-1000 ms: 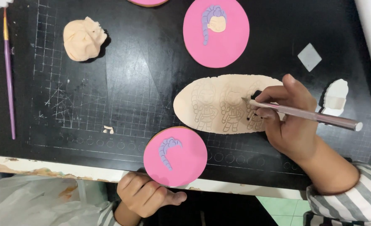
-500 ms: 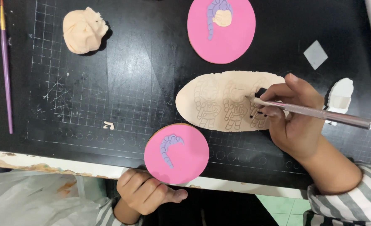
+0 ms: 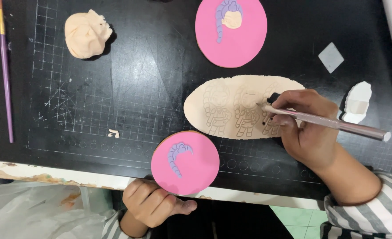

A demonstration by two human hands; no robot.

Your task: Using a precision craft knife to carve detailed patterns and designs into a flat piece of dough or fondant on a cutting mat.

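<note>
My right hand (image 3: 308,132) has its grip clamped on a metal craft knife (image 3: 328,122), tip touching the beige embossed fondant oval (image 3: 224,108). My left hand (image 3: 154,206), curled loosely with nothing in it, rests just below the bench (image 3: 94,110) edge.

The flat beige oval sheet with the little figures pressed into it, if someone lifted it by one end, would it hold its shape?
Probably not. The flat beige oval sheet looks thin and soft, since the figure outlines are pressed into it, so it would likely droop or stretch. It lies flush on the black cutting mat, so it may cling. The right hand works it with a silver metal tool, suggesting it marks easily.
</note>
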